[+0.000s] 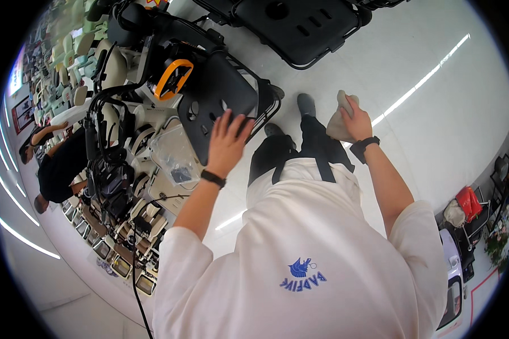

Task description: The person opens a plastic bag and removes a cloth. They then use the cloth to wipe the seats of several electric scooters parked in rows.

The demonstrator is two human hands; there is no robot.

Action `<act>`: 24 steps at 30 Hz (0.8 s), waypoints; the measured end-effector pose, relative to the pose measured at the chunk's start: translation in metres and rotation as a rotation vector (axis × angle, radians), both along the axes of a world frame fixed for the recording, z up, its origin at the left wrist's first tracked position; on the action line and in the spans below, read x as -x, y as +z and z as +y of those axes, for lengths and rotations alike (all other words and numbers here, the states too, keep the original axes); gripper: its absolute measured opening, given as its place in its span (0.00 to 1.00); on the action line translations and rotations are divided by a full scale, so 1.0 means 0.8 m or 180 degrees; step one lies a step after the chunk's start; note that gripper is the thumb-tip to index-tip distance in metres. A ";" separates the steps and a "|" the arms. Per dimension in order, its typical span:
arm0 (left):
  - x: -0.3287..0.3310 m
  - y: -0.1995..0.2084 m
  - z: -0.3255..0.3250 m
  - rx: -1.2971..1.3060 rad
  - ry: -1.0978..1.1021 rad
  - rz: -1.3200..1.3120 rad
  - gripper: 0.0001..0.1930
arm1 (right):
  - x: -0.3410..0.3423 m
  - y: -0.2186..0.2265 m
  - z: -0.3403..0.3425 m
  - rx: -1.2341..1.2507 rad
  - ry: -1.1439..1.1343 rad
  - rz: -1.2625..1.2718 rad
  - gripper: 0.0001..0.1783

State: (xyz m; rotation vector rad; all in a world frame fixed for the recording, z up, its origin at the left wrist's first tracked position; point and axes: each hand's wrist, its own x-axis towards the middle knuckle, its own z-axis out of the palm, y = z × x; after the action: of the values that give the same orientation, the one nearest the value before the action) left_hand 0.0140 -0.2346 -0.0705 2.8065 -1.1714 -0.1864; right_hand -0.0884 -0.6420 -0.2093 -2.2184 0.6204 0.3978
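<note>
I am watching from afar as the right hand (358, 121) is gripping a bunched beige cloth (338, 125), which is sticking out left of its fingers, while the left hand (226, 146) is holding its fingers wide over a flat black slotted board (223, 85), contact unclear.

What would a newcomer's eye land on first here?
The bright orange loop stands out first, upper left of centre beside a black footboard. Next comes the white shirt with its blue print, filling the lower middle. Above it, toward the right, a beige cloth is held in the right grip.
</note>
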 end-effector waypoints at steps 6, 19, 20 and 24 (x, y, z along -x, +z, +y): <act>-0.095 0.109 0.089 -0.0351 0.0645 -0.1387 0.28 | -0.059 0.041 0.039 -0.0110 0.0837 -0.0114 0.31; -0.213 0.130 0.193 -0.0091 0.1311 -0.1394 0.26 | -0.326 0.085 0.073 0.1083 0.1091 -0.0503 0.36; -0.217 0.126 0.195 -0.0084 0.1381 -0.1294 0.25 | -0.334 0.084 0.087 0.1895 0.1267 -0.0451 0.37; -0.223 0.121 0.202 -0.0028 0.1565 -0.0840 0.23 | -0.350 0.073 0.168 0.3125 0.1716 -0.1912 0.36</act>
State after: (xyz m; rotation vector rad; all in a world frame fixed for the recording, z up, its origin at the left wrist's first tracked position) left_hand 0.1921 -0.0732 0.0267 3.0848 -0.4751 0.2220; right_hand 0.1917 -0.5077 -0.1510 -3.2196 -0.1997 -0.4319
